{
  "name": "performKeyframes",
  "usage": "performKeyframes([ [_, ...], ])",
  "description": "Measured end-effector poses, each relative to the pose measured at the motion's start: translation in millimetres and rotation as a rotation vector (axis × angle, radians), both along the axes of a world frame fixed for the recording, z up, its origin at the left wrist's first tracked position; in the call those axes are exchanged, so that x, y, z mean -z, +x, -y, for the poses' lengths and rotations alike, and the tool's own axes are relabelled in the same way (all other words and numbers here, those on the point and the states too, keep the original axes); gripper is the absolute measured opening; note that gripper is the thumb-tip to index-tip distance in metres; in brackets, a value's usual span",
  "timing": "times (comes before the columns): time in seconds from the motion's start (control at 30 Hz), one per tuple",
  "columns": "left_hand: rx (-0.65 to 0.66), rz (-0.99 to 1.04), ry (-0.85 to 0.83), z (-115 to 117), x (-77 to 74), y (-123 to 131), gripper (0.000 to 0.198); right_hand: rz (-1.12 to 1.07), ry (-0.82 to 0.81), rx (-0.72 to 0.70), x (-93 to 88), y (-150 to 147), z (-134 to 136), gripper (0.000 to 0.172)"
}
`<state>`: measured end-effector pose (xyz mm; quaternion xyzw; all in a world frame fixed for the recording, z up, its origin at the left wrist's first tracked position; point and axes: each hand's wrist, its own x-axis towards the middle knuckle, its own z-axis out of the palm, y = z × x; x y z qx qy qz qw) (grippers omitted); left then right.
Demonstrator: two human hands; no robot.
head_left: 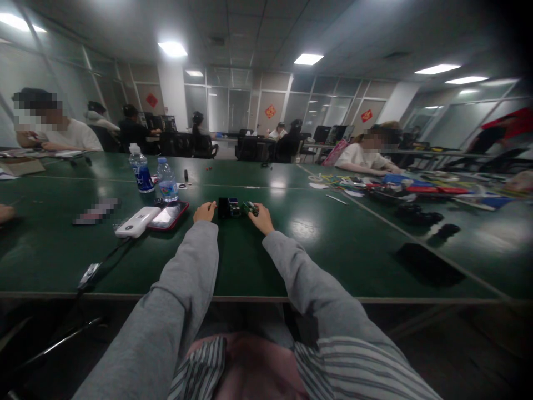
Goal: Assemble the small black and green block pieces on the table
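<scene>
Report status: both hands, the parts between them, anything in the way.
Right hand holding small green item. Left hand beside black box, contact unclear. Clear bottle off to the left, not between hands.

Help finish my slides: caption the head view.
Left hand beside a black box, right hand holding a small green piece.

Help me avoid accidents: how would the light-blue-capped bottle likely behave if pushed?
The light-blue-capped bottle would probably tip if pushed high, standing tall and narrow. Tipped, it might roll, given its rounded body. Its clear walls look like plastic, so may flex.
</scene>
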<state>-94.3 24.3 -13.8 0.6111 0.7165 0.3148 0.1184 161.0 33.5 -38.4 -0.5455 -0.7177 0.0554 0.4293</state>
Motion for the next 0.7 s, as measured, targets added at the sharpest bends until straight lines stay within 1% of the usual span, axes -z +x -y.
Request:
performKeyframes([
  [0.1,-0.006,0.002,0.007,0.4,0.0,0.0,0.05,-0.076,-0.064,-0.011,-2.7,1.8,-0.3,0.038],
  [0.2,-0.002,0.0,0.016,0.9,-0.1,-0.4,0.05,-0.124,-0.118,0.001,-4.5,3.9,-3.3,0.036],
  [0.37,-0.012,-0.021,0.015,1.1,0.2,0.0,0.05,-0.043,-0.141,0.145,-3.1,4.8,-11.4,0.036],
  [0.43,-0.024,-0.029,0.016,1.0,0.6,0.5,0.05,-0.056,-0.179,0.195,-1.7,5.1,-14.4,0.037],
  [0.57,-0.021,-0.035,0.009,1.7,-0.1,0.7,0.05,-0.1,-0.232,0.237,-0.3,6.1,-18.0,0.037],
  [0.63,-0.016,-0.034,0.008,2.6,-1.2,0.3,0.051,-0.12,-0.21,0.233,0.0,6.0,-17.9,0.039],
  [0.7,-0.011,-0.032,0.009,3.5,-2.2,-0.2,0.051,-0.112,-0.137,0.195,0.3,4.8,-16.5,0.046],
])
